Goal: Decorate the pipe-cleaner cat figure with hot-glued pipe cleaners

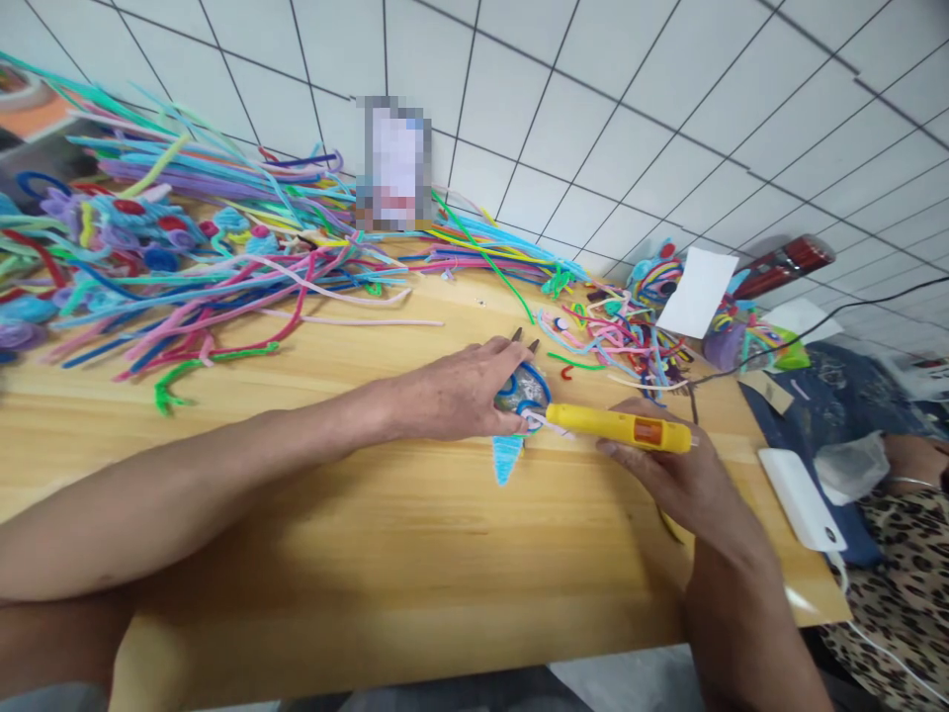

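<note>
A yellow glue gun [615, 426] is gripped in my right hand [678, 485], its nozzle pointing left at a small craft piece. My left hand [456, 391] holds that blue pipe-cleaner piece [535, 381] against the table, thumb and fingers at its left side. The piece has a curved dark-blue rim around a greyish, shiny middle. From its lower edge a light-blue cone-shaped point [507, 460] sticks out. A short white strip lies by the nozzle. Two dark metal tips [525, 341] show just beyond my left fingers; the rest of that tool is hidden.
Loose pipe cleaners [222, 297] cover the left and back of the wooden table [386, 544]. Short scraps [630, 336] pile at the back right. A white power bank [801, 499] with a cable sits at the right edge. Another person in leopard print [905, 574] is at the right.
</note>
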`<control>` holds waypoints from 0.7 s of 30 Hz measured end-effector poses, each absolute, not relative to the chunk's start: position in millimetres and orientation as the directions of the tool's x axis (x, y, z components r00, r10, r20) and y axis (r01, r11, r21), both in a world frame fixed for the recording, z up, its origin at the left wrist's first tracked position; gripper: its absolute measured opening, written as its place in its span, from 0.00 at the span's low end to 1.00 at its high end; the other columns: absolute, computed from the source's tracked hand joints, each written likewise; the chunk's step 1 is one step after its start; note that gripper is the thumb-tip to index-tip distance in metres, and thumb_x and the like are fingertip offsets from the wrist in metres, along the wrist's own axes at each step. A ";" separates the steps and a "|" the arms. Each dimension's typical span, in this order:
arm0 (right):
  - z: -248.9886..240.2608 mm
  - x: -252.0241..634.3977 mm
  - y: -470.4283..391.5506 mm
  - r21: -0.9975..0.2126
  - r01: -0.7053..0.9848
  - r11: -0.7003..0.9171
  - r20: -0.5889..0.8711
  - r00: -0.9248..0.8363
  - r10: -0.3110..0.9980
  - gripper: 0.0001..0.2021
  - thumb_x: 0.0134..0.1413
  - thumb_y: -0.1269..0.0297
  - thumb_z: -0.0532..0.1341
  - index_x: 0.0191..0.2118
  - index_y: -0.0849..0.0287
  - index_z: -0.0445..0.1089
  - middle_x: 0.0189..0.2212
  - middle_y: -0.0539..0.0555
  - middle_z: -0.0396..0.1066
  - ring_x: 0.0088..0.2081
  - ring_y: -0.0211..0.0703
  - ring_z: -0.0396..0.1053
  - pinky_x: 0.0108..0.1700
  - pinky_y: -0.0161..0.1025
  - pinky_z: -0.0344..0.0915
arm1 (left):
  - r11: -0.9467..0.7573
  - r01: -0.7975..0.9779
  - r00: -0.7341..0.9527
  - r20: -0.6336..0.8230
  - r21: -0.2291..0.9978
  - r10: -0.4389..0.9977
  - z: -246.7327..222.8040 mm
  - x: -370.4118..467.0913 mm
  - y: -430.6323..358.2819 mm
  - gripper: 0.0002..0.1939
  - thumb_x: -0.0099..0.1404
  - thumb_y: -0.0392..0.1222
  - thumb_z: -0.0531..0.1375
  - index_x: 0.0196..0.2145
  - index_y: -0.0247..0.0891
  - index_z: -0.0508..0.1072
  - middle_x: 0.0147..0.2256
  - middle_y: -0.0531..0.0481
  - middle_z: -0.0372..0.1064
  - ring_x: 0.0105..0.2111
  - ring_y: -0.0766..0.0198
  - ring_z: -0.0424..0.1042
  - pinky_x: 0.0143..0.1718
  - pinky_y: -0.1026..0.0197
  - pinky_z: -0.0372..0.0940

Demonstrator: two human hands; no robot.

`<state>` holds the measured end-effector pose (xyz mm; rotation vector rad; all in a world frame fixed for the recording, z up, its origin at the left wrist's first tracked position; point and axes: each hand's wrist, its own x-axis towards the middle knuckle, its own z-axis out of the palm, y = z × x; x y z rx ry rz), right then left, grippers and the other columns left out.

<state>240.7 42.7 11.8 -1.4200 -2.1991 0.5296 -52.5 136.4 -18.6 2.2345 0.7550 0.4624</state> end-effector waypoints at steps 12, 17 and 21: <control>7.6 243.0 42.2 -0.559 0.726 0.400 0.191 -0.358 0.914 0.12 0.70 0.50 0.66 0.39 0.51 0.75 0.32 0.50 0.75 0.31 0.44 0.74 0.34 0.40 0.69 | -0.561 0.399 0.762 0.077 0.726 0.642 -17.5 -50.9 135.2 0.30 0.68 0.51 0.69 0.62 0.36 0.67 0.61 0.34 0.69 0.62 0.42 0.72 0.64 0.44 0.67; 5.5 243.6 42.3 -0.536 0.728 0.428 0.213 -0.374 0.903 0.13 0.72 0.49 0.64 0.40 0.52 0.75 0.33 0.51 0.75 0.31 0.44 0.74 0.34 0.40 0.70 | -0.574 0.402 0.766 0.081 0.713 0.638 -17.7 -51.3 134.7 0.29 0.68 0.50 0.68 0.61 0.38 0.67 0.60 0.36 0.69 0.61 0.44 0.73 0.64 0.45 0.67; 3.6 244.8 41.3 -0.517 0.729 0.449 0.246 -0.376 0.893 0.09 0.72 0.53 0.64 0.42 0.51 0.74 0.34 0.50 0.76 0.31 0.44 0.75 0.33 0.39 0.71 | -0.568 0.420 0.766 0.059 0.708 0.641 -16.0 -51.1 133.9 0.29 0.69 0.49 0.67 0.62 0.37 0.66 0.61 0.35 0.69 0.62 0.45 0.72 0.65 0.45 0.66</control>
